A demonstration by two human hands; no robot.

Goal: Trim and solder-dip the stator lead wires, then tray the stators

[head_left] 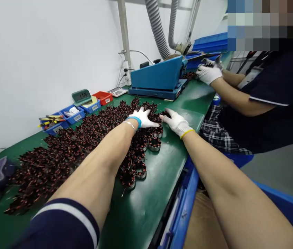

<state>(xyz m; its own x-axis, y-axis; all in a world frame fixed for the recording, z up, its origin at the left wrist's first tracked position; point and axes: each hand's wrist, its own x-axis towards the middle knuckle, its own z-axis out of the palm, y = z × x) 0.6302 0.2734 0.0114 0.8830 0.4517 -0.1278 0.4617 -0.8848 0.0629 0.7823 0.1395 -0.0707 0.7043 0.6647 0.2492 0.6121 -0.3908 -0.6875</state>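
A wide mass of motor stators (94, 135), black with copper windings and silvery outer rings, stands closely packed on the green tabletop (157, 180). My left hand (143, 118), in a white glove with a blue cuff, lies over the far right part of this mass with fingers spread. At the right border of the stators is my right hand (175, 121), gloved in white with a yellow cuff, its fingers stretched toward the outermost pieces. Whether its fingertips touch a stator I cannot tell. A few single stators (154, 143) line the near right border, below my left hand.
Behind the stators are small blue bins (73, 116), a red bin (102, 97) and a digital clock (81, 97). A blue machine (157, 77) stands farther back under grey hoses (158, 27). At right, a co-worker's gloved hands (209, 72) hold dark parts. Blue crates (185, 207) sit below the table edge.
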